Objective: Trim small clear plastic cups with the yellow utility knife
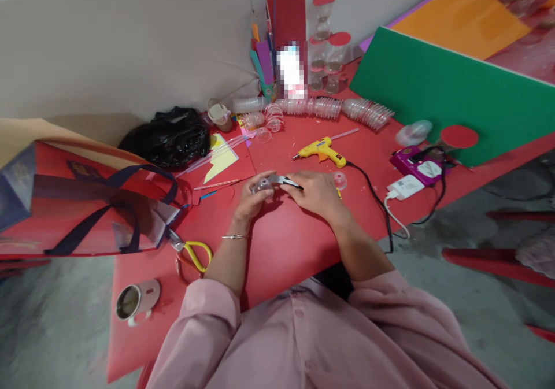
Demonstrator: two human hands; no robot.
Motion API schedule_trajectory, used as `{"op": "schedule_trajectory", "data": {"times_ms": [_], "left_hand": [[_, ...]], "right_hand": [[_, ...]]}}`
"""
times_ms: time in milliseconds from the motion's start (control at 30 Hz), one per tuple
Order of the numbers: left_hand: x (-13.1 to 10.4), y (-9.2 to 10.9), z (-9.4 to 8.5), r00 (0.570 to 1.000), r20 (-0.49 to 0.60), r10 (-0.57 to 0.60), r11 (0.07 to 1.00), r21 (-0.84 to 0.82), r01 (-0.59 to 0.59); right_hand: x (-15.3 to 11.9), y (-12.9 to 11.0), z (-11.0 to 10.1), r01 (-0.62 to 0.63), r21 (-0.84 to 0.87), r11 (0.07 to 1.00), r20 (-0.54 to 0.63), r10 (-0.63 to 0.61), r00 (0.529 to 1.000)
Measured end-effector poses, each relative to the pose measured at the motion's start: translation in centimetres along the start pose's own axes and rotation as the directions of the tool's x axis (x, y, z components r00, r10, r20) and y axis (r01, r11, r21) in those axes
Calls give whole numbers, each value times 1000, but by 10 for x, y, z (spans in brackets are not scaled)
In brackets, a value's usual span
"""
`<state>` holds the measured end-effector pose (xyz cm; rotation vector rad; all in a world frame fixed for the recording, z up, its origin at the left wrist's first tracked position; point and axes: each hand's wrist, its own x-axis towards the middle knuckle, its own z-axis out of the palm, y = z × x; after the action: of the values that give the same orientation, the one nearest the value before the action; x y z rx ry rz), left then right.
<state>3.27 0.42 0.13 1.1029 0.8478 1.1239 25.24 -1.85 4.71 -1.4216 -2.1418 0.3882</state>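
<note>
A small clear plastic cup (262, 185), with a dark spot on its face, rests in my left hand (249, 203), whose fingers curl around it. My right hand (318, 195) grips a craft knife (284, 181) with a pale blade and dark edges. The knife's tip points left and meets the cup's edge; whether it cuts in, I cannot tell. Just beyond my right hand lies a yellow hot glue gun (323, 149), nozzle to the left. Another clear plastic piece (339, 180) is partly hidden behind that hand.
Rows of nested clear cups (310, 107) line the back. Yellow-handled scissors (197, 255), a mug of drink (137, 301) and a large bag (87, 198) are at left. A purple box (418, 165), white adapter (405, 187) and cables sit right, before a green board (455, 94).
</note>
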Motion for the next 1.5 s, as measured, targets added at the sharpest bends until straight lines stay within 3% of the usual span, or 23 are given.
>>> {"op": "schedule_trajectory", "data": {"times_ms": [533,733,867,1000,1133,1300,1500], "left_hand": [[0,8,14,1000,-21,15,995,-97,-17],[-3,10,14,993,-108,47,990,-124,-60],[-8,19,24,988,-123,90,982,-155,-108],[-23,41,35,978,-160,134,984,-95,-151],[-48,53,33,951,-261,166,977,-85,-194],[-72,43,26,933,-348,95,979,-137,-151],[-81,25,28,912,-409,22,969,-216,-120]], "right_hand": [[2,-1,8,-26,105,994,4,26,1000],[1,2,12,-133,201,971,-139,162,977],[2,-1,8,-159,298,941,-260,241,935],[-2,-7,13,-7,319,948,-302,109,947],[-16,-2,29,102,369,924,-223,-18,975],[-35,4,33,37,374,927,-108,4,994],[-56,-37,20,43,259,965,-249,24,968]]}}
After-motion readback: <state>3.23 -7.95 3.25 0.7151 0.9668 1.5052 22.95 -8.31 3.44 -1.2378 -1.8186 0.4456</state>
